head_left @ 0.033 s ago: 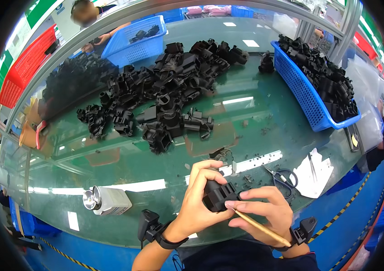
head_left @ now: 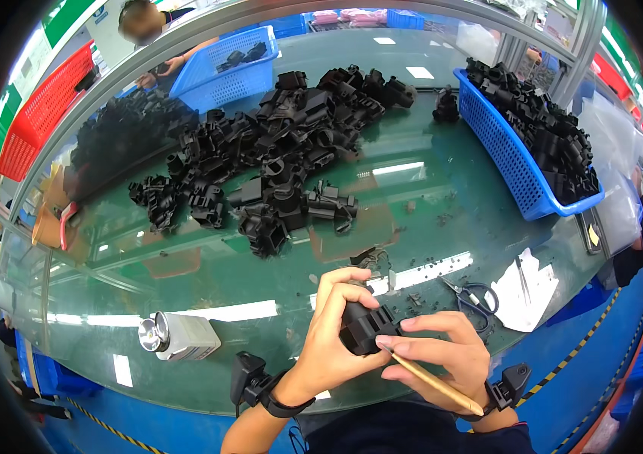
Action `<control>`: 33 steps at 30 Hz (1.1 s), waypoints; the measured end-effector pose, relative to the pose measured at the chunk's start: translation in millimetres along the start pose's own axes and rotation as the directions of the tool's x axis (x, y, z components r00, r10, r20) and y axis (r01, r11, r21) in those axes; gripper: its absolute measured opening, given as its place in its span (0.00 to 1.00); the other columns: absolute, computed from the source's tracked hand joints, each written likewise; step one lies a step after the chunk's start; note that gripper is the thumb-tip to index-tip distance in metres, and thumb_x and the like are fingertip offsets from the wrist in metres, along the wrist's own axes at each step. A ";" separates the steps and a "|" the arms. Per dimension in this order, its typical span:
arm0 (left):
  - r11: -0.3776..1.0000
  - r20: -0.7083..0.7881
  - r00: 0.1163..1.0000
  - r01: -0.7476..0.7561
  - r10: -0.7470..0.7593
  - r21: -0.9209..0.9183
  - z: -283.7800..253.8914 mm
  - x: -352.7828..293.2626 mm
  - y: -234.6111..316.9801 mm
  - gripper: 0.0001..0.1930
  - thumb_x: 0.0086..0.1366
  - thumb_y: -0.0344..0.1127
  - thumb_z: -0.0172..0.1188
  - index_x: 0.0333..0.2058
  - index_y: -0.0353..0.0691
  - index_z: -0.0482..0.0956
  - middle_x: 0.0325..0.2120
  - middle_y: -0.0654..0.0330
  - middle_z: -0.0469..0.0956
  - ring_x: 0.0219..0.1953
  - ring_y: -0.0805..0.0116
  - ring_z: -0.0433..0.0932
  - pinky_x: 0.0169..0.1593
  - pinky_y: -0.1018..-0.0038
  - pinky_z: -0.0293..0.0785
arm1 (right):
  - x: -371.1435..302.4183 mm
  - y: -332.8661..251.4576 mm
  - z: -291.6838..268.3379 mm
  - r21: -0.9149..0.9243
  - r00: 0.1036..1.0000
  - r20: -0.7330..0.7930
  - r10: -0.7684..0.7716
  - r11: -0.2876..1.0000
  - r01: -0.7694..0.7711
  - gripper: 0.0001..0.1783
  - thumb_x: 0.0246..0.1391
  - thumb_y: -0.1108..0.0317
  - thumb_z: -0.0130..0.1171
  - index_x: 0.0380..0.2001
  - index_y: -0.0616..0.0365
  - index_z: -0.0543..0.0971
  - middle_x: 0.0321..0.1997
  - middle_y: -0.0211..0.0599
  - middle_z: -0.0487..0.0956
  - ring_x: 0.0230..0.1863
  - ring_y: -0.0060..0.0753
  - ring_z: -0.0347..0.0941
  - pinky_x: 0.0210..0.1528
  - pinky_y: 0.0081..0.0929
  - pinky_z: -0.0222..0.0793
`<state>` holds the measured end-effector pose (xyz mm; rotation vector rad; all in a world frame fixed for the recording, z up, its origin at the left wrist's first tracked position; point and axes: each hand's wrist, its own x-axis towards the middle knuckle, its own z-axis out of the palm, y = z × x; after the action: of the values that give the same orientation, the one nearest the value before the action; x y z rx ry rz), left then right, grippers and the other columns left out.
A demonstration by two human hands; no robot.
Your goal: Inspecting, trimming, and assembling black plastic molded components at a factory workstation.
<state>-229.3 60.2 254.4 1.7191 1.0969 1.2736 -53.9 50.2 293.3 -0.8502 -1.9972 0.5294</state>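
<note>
Tabletop (head_left: 268, 284) spans the frame's middle. At lower centre, the left hand (head_left: 325, 344) curls in a grip; the right hand (head_left: 458, 357), beside it, half closes in a pinch. Within the left hand's grasp lies a black part (head_left: 367, 331). The pinched tan-handled tool (head_left: 433, 384) has its rear end slightly lower and further left than earlier.

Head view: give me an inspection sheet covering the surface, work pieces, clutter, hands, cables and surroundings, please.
Surface: glossy green tabletop with light reflections and small black scraps.
Job's things: black angular plastic part in hand; tan slender-handled tool, tip at the part; heap of similar black parts; blue perforated plastic basket filled with more.
Clutter: dark-handled metal scissors, white crumpled sheet, silver-grey rectangular can.
Grips: left hand around the part; right hand pinching the tool.
Cables: thin black cable at the lower edge.
Surroundings: blue floor, red perforated basket.
</note>
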 end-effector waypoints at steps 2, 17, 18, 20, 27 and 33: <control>1.000 0.001 1.000 -0.005 0.005 0.018 -0.7 0.0 1.7 0.27 0.37 0.34 0.72 0.37 0.40 0.68 0.48 0.50 0.61 0.48 0.60 0.64 0.46 0.68 0.66 | 1.9 3.2 0.2 0.086 0.997 0.047 -0.062 0.995 0.058 0.17 0.38 0.71 0.69 0.35 0.55 0.76 0.36 0.37 0.79 0.36 0.36 0.75 0.40 0.30 0.69; 0.999 -0.007 1.000 -0.003 0.003 0.043 1.7 -0.9 4.1 0.28 0.36 0.32 0.71 0.37 0.40 0.66 0.48 0.49 0.61 0.52 0.53 0.62 0.52 0.63 0.62 | 2.2 2.8 8.0 0.132 0.998 0.016 -0.053 0.990 0.050 0.11 0.34 0.72 0.69 0.25 0.59 0.78 0.35 0.38 0.80 0.33 0.33 0.77 0.37 0.27 0.71; 0.998 -0.002 1.000 -0.010 0.011 0.057 1.5 -0.9 4.1 0.28 0.35 0.31 0.71 0.37 0.40 0.66 0.48 0.49 0.61 0.52 0.53 0.62 0.52 0.64 0.62 | 2.4 3.5 7.6 0.125 0.997 0.024 -0.068 0.990 0.064 0.11 0.34 0.73 0.69 0.25 0.59 0.78 0.35 0.38 0.80 0.32 0.34 0.77 0.36 0.27 0.71; 0.998 -0.005 1.000 -0.010 0.010 0.060 1.4 -1.0 4.6 0.28 0.36 0.30 0.70 0.37 0.40 0.66 0.48 0.49 0.61 0.52 0.53 0.62 0.52 0.64 0.62 | 2.8 4.9 8.2 0.119 0.996 0.033 -0.083 0.990 0.079 0.11 0.34 0.73 0.69 0.25 0.60 0.78 0.35 0.38 0.79 0.32 0.35 0.77 0.36 0.27 0.71; 0.997 0.001 0.999 -0.036 0.036 0.063 7.0 0.7 0.8 0.26 0.38 0.28 0.68 0.37 0.40 0.66 0.47 0.49 0.61 0.51 0.53 0.63 0.51 0.65 0.63 | -5.8 7.9 20.8 -0.152 0.960 -0.025 -0.278 0.951 0.271 0.11 0.36 0.74 0.67 0.26 0.60 0.75 0.31 0.36 0.78 0.30 0.35 0.77 0.28 0.25 0.75; 0.997 0.060 0.995 -0.077 0.077 -0.005 3.4 1.5 -1.2 0.29 0.40 0.32 0.71 0.40 0.40 0.64 0.48 0.49 0.60 0.52 0.55 0.62 0.50 0.64 0.64 | -5.4 12.2 9.0 0.804 0.887 -0.082 0.454 0.556 -0.210 0.04 0.50 0.77 0.56 0.27 0.65 0.71 0.33 0.48 0.77 0.33 0.32 0.76 0.39 0.26 0.72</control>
<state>-226.0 61.9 252.9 1.8016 1.0027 1.2605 -55.1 54.0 277.7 -0.6765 -1.1126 1.3127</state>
